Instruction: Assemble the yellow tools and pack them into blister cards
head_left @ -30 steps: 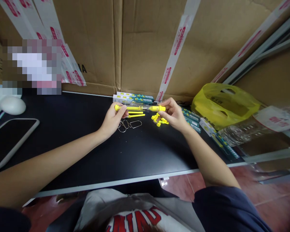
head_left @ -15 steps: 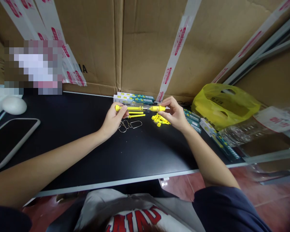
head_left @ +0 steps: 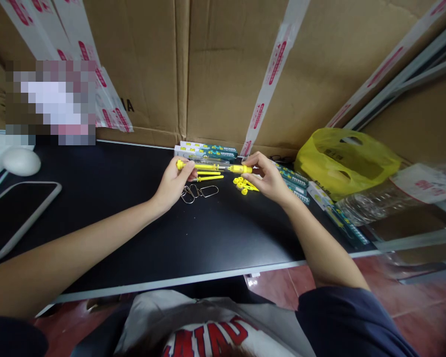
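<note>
My left hand (head_left: 172,185) is closed around the left part of a yellow spring scale (head_left: 204,167), held level above the table. A thin, metallic middle stretch runs from it to a yellow end piece (head_left: 240,169). My right hand (head_left: 264,177) pinches that end piece between thumb and fingers. Below the left fingers lie loose yellow rods (head_left: 211,178) and several bent metal wire hooks (head_left: 198,192). Small yellow plastic parts (head_left: 244,185) form a pile under my right hand, which partly covers them.
Printed narrow boxes (head_left: 206,151) lie at the back edge, with more boxes (head_left: 299,186) to the right. A yellow plastic bag (head_left: 342,156) and a clear plastic bottle (head_left: 375,201) are at the far right. On the left lies a phone (head_left: 20,213) beside a white rounded object (head_left: 21,161).
My right hand has shifted slightly left and down with the end piece, and its fingers have changed position on it. My left hand stays nearly still.
</note>
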Action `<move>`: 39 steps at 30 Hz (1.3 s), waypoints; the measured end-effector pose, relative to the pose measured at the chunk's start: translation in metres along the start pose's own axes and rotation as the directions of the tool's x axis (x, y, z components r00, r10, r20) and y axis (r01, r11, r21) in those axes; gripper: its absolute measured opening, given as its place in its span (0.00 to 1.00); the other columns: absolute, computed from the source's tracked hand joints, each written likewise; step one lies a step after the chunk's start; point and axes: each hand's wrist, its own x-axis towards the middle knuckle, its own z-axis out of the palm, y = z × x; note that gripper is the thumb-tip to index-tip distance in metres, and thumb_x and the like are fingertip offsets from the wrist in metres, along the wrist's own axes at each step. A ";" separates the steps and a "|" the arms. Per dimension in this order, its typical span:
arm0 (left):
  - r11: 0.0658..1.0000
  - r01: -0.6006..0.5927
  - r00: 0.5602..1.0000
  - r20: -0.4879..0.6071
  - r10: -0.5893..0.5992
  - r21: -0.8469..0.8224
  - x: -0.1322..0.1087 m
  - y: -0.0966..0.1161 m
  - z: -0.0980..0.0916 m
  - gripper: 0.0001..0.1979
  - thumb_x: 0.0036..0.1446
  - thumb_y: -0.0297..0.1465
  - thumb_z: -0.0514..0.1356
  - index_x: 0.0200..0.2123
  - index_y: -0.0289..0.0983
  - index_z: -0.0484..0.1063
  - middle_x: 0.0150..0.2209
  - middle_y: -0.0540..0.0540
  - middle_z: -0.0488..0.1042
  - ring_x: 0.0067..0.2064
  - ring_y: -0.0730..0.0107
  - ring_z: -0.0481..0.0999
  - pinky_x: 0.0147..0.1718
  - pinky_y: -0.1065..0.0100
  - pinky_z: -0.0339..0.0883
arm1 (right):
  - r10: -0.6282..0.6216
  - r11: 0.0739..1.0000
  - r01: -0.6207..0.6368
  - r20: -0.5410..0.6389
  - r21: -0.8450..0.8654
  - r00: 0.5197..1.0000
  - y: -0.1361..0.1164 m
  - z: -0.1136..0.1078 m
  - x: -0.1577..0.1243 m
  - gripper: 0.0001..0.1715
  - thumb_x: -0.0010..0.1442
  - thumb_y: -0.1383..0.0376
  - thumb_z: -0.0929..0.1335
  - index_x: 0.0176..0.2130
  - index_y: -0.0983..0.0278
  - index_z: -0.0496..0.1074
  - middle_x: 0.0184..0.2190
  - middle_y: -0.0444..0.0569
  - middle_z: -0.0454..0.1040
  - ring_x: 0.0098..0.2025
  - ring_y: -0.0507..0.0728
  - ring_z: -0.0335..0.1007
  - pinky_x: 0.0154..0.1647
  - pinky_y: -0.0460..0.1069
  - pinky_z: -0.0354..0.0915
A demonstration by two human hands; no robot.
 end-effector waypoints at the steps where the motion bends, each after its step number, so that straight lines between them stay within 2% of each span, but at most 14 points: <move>1: 1.000 0.001 1.000 0.002 -0.001 -0.006 0.000 0.000 0.000 0.14 0.56 0.41 0.61 0.32 0.38 0.63 0.26 0.51 0.71 0.27 0.76 0.72 0.30 0.71 0.68 | 0.002 1.000 -0.002 0.002 -0.001 1.000 0.000 0.000 0.000 0.16 0.58 0.54 0.70 0.39 0.60 0.66 0.39 0.47 0.66 0.38 0.53 0.65 0.35 0.47 0.68; 9: 1.000 -0.003 1.000 -0.013 0.003 -0.010 0.000 0.003 0.001 0.15 0.53 0.42 0.63 0.32 0.38 0.64 0.25 0.52 0.72 0.27 0.76 0.72 0.31 0.71 0.69 | -0.018 0.999 0.018 -0.025 0.028 1.000 0.000 0.000 0.001 0.14 0.57 0.57 0.71 0.39 0.60 0.67 0.39 0.47 0.66 0.39 0.53 0.66 0.39 0.49 0.70; 12: 1.000 -0.019 1.000 -0.012 0.019 0.006 0.006 0.003 -0.004 0.14 0.51 0.40 0.65 0.30 0.39 0.65 0.24 0.51 0.73 0.27 0.74 0.73 0.31 0.69 0.70 | -0.017 0.999 0.018 -0.046 0.030 0.999 -0.001 0.000 0.001 0.14 0.56 0.57 0.72 0.39 0.60 0.69 0.38 0.47 0.67 0.40 0.54 0.67 0.41 0.50 0.70; 16: 0.985 -0.088 0.994 0.084 0.076 0.150 0.018 0.002 -0.018 0.10 0.50 0.35 0.65 0.25 0.38 0.68 0.22 0.50 0.73 0.26 0.72 0.73 0.29 0.68 0.68 | 0.022 0.999 -0.019 -0.070 0.035 0.997 -0.001 -0.001 0.002 0.15 0.54 0.56 0.73 0.39 0.61 0.71 0.40 0.48 0.69 0.42 0.54 0.69 0.39 0.50 0.72; 20: 0.942 -0.145 0.981 0.167 0.097 0.303 0.019 0.002 -0.024 0.06 0.51 0.32 0.64 0.29 0.38 0.68 0.21 0.54 0.66 0.21 0.77 0.63 0.21 0.71 0.59 | 0.094 0.991 -0.088 -0.051 0.101 0.994 0.005 0.003 0.001 0.16 0.54 0.58 0.73 0.41 0.61 0.71 0.39 0.46 0.72 0.39 0.53 0.71 0.39 0.49 0.73; 25: 0.969 -0.106 0.989 0.129 0.078 0.223 0.013 0.000 -0.018 0.08 0.53 0.33 0.62 0.32 0.39 0.64 0.22 0.55 0.64 0.19 0.79 0.60 0.19 0.72 0.56 | 0.108 0.987 -0.102 -0.044 0.127 0.993 0.008 0.012 -0.002 0.17 0.53 0.58 0.74 0.41 0.61 0.71 0.39 0.47 0.72 0.39 0.54 0.72 0.39 0.50 0.74; 28: 0.959 -0.143 0.988 0.090 0.125 0.243 0.013 -0.001 -0.018 0.14 0.47 0.32 0.67 0.35 0.38 0.65 0.25 0.54 0.66 0.23 0.77 0.65 0.24 0.72 0.60 | 0.114 0.985 -0.106 -0.046 0.139 0.992 0.005 0.018 -0.003 0.17 0.53 0.58 0.73 0.41 0.62 0.71 0.39 0.48 0.72 0.38 0.54 0.72 0.39 0.50 0.74; 31: 0.945 -0.174 0.982 0.117 0.146 0.276 0.016 -0.001 -0.020 0.15 0.43 0.31 0.70 0.31 0.37 0.67 0.26 0.52 0.68 0.27 0.74 0.68 0.28 0.71 0.62 | 0.083 0.989 -0.074 -0.065 0.131 0.994 0.002 0.020 -0.003 0.16 0.54 0.58 0.73 0.41 0.62 0.72 0.39 0.48 0.72 0.39 0.54 0.72 0.39 0.50 0.74; 34: 0.954 -0.140 0.983 0.152 0.103 0.263 0.018 -0.001 -0.021 0.12 0.45 0.33 0.69 0.27 0.37 0.67 0.25 0.51 0.68 0.27 0.74 0.68 0.28 0.70 0.63 | 0.026 0.998 -0.020 -0.101 0.060 0.995 0.001 0.019 -0.002 0.15 0.54 0.57 0.73 0.41 0.60 0.74 0.40 0.48 0.69 0.41 0.55 0.69 0.36 0.50 0.74; 39: 0.960 -0.127 0.985 0.145 0.092 0.249 0.018 0.000 -0.020 0.12 0.45 0.33 0.69 0.27 0.38 0.68 0.23 0.52 0.69 0.25 0.73 0.69 0.26 0.70 0.63 | -0.006 1.000 0.008 -0.100 0.026 0.995 0.002 0.016 -0.002 0.15 0.53 0.57 0.73 0.41 0.60 0.75 0.38 0.47 0.69 0.38 0.54 0.68 0.32 0.48 0.73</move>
